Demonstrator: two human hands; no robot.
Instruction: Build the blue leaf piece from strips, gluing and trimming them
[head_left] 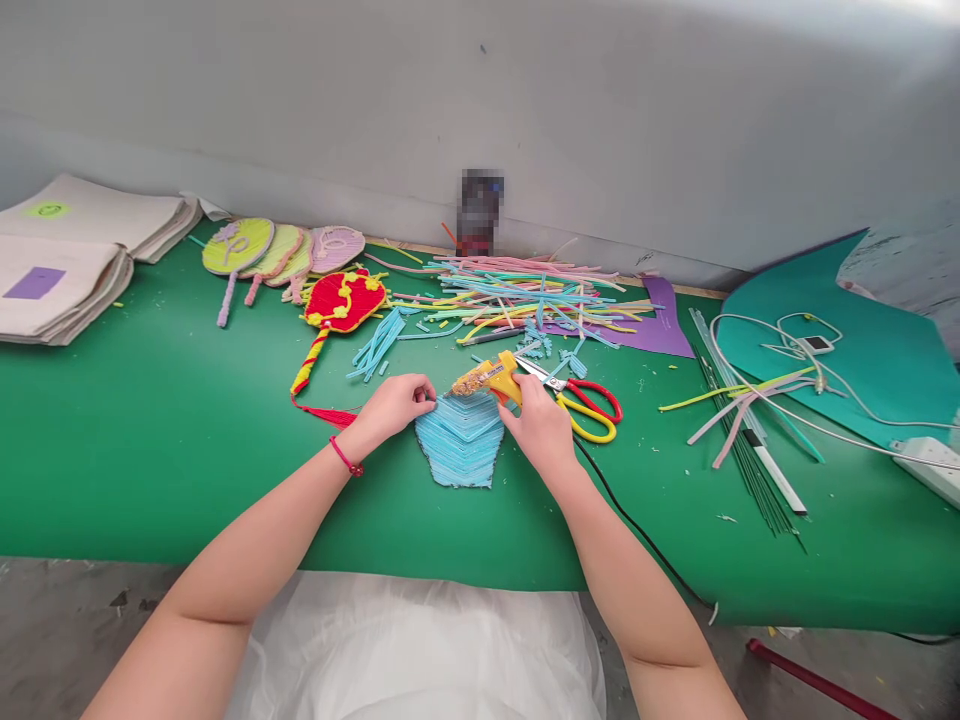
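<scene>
A light-blue panel of pipe cleaners [459, 450], laid in V-shaped rows, lies flat before me. My left hand [405, 402], with a red bracelet on the wrist, pinches its upper left edge; the fingertips partly hide what is between them. In my right hand [538, 420] is a yellow hot glue gun [491, 374], its nozzle pointing left over the panel's top, close to my left fingertips. Scissors [589, 405] with red and yellow handles lie just right of the glue gun. Cut blue pipe cleaners [379, 343] are scattered behind my left hand.
A heap of coloured pipe cleaners [525, 295] spreads along the back. Left of it lie a red fan [346, 302] and several pastel fans [238, 245]. Cloth-like stacks [60, 285] sit far left. Green wires [754, 470], a white cable and a power strip [930, 465] are at right.
</scene>
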